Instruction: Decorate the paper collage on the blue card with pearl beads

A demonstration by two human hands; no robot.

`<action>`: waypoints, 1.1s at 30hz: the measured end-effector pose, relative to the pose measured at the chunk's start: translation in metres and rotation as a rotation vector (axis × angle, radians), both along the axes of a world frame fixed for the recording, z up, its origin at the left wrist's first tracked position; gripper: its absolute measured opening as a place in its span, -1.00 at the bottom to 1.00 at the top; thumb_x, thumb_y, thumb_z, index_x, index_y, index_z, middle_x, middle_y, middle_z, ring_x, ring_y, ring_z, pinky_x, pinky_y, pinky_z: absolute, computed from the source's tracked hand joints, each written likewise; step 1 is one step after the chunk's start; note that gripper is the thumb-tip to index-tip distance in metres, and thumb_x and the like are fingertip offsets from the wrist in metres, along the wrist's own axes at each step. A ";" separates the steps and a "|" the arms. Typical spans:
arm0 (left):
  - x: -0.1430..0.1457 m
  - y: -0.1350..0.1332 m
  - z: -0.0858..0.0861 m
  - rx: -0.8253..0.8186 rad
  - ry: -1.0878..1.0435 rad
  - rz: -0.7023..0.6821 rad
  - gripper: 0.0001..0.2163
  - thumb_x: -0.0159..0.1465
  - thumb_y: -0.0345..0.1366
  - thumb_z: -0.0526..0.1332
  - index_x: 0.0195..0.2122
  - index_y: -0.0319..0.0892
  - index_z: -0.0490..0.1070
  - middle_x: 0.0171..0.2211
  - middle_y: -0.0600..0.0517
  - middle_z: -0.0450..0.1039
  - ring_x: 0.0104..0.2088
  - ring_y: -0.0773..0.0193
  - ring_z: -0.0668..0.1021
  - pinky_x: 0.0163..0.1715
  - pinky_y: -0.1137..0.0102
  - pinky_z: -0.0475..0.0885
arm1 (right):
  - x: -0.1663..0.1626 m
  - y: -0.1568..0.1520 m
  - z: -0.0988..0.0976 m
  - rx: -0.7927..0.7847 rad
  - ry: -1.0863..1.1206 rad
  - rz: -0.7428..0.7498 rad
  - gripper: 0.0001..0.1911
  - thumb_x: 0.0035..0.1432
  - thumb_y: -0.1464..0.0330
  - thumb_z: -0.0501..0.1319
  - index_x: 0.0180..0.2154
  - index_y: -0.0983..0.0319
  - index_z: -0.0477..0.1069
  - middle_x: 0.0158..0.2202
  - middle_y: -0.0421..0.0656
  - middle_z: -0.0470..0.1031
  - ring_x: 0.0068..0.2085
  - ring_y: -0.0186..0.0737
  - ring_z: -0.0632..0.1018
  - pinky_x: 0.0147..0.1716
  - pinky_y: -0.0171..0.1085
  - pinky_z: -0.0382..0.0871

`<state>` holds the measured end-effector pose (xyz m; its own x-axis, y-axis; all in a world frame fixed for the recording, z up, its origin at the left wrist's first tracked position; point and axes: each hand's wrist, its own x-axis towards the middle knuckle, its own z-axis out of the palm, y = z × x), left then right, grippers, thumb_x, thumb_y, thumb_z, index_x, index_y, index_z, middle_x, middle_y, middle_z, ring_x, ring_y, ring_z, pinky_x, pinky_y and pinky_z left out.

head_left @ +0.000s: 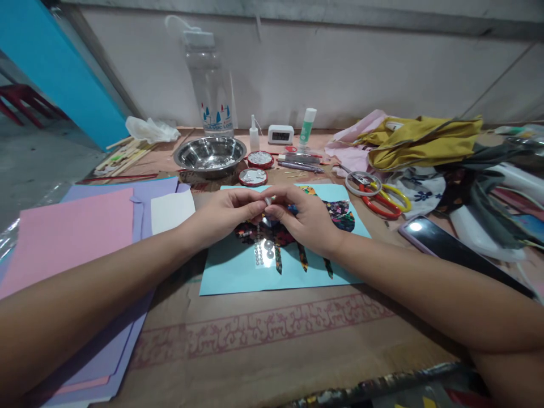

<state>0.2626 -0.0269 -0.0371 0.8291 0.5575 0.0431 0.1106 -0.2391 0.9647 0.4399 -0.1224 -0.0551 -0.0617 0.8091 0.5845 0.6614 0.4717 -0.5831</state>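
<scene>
My left hand [229, 212] and my right hand [304, 218] meet over a light blue card [221, 272] that carries dark floral fabric pieces [342, 215]. Both pinch a small white bead or gem [268, 200] between their fingertips. Just below the fingers a clear sticker sheet of pearl gems [263, 252] hangs over the card. Two red round tins of white gems [260, 160] [253, 177] stand just beyond the card.
A steel bowl [210, 153], a clear bottle [210, 85], a small glue bottle [254, 136], a clock [281, 134] and a glue stick [307, 127] stand at the back. Scissors [378, 195], a phone [442, 243] and cloth [420, 141] lie right. Pink and purple paper [68, 238] lies left.
</scene>
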 end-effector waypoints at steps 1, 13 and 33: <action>0.000 0.000 0.000 0.009 0.004 0.003 -0.71 0.25 -0.06 0.27 -0.26 -0.22 0.51 -0.43 0.06 0.43 -0.42 0.35 0.43 -0.40 0.46 0.31 | 0.000 0.000 0.000 0.004 0.003 0.003 -0.82 0.31 0.33 0.19 -0.06 0.16 0.42 -0.29 -0.23 0.57 -0.30 -0.29 0.55 -0.24 -0.29 0.39; 0.002 -0.006 0.007 0.078 0.102 0.049 -0.81 0.19 -0.20 0.21 -0.48 -0.21 0.42 -0.56 0.11 0.38 -0.51 0.37 0.41 -0.46 0.48 0.33 | -0.001 -0.002 0.000 -0.017 -0.072 0.031 -0.83 0.33 0.30 0.14 -0.08 0.17 0.39 -0.20 -0.15 0.58 -0.21 -0.22 0.57 -0.17 -0.23 0.40; 0.003 -0.007 0.005 0.043 0.040 0.094 -0.83 0.19 -0.26 0.16 -0.42 -0.22 0.49 -0.53 0.09 0.40 -0.48 0.35 0.41 -0.47 0.48 0.31 | 0.000 0.002 -0.003 -0.077 0.048 0.024 -0.84 0.33 0.35 0.14 -0.07 0.19 0.38 -0.32 -0.21 0.56 -0.32 -0.29 0.56 -0.26 -0.28 0.37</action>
